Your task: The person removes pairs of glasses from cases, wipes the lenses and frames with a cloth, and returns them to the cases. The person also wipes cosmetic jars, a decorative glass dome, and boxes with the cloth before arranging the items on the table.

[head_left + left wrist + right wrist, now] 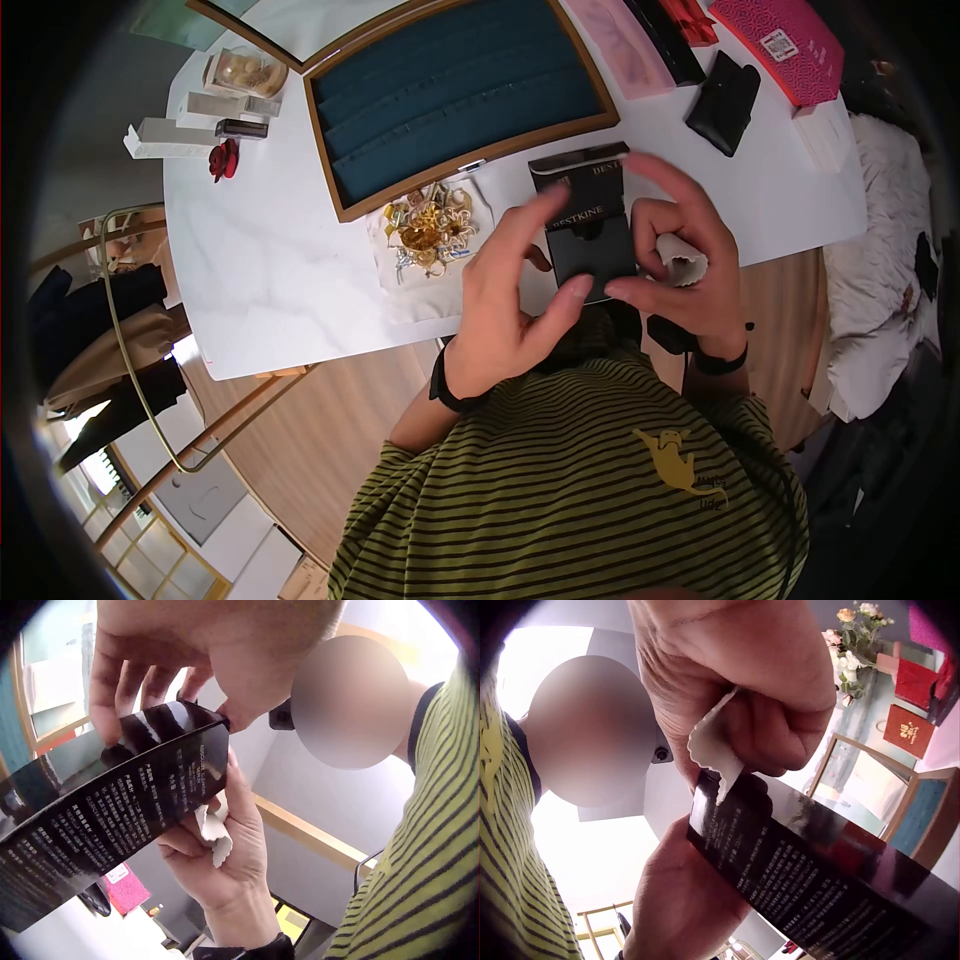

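A black box [592, 262] with BESTKINE lettering and a raised top flap is held between both hands, over the table's near edge. My left hand [500, 305] grips its left side, thumb at the near edge and index finger reaching toward the flap. On the other side, my right hand [708, 265] holds the box with its thumb at the near corner and index finger up by the flap. Tucked in the right hand's curled fingers is a white cloth [714, 746] with a scalloped edge. Small printed text covers one face of the box [142, 802]. Its inside is hidden.
Gold-coloured jewellery [430, 232] lies piled on a white cloth [415, 300]. Behind it stands an open wooden case [470, 165] with dark teal lining. Small boxes [180, 138] and a red flower-shaped piece [224, 158] sit at left; a black pouch [722, 103] and pink box [785, 50] at right.
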Demonstrator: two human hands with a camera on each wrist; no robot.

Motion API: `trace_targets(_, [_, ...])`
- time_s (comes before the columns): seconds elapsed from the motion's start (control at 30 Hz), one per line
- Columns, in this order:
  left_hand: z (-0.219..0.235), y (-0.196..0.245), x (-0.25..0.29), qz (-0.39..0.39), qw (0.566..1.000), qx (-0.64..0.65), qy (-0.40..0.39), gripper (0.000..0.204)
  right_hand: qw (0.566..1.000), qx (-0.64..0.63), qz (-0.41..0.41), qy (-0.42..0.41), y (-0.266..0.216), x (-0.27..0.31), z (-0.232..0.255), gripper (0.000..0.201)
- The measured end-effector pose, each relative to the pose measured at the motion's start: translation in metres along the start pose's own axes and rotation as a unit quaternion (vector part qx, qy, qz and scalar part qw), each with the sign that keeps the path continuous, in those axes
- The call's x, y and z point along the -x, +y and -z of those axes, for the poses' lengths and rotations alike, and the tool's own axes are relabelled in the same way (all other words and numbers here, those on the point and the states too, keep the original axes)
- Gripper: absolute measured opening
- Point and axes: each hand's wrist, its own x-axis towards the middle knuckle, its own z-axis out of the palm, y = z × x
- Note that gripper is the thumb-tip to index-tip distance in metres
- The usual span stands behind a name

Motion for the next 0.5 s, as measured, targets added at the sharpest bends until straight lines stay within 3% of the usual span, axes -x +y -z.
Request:
trace_targets(0.03, [0.006, 0.000, 0.005, 0.051, 0.997, 0.007, -0.058, 0.067, 1.000, 0.000, 0.000, 0.001, 0.000, -0.001, -0.002, 0.072])
trace_targets(0.17, [0.008, -0.002, 0.006, 0.027, 0.996, -0.016, -0.085, 0.069, 0.999, -0.021, 0.004, 0.031, 0.005, -0.002, -0.004, 0.072])
trace_targets(0.27, [-0.001, -0.008, 0.009, 0.031, 0.999, 0.025, -0.030, 0.066, 0.999, 0.022, 0.028, 0.022, 0.006, -0.003, 0.001, 0.062])
trace_targets(0.33, [-0.006, -0.013, 0.007, -0.016, 0.994, 0.102, 0.037, 0.053, 0.997, 0.047, 0.050, 0.019, 0.007, -0.005, 0.006, 0.055])
trace_targets(0.4, [-0.006, -0.016, 0.005, -0.022, 0.993, 0.110, 0.027, 0.048, 0.992, 0.029, 0.114, -0.035, 0.006, -0.008, 0.011, 0.041])
trace_targets(0.5, [-0.004, -0.020, 0.007, 0.009, 0.990, 0.140, 0.010, 0.054, 0.993, 0.019, 0.108, -0.040, 0.003, -0.008, 0.009, 0.038])
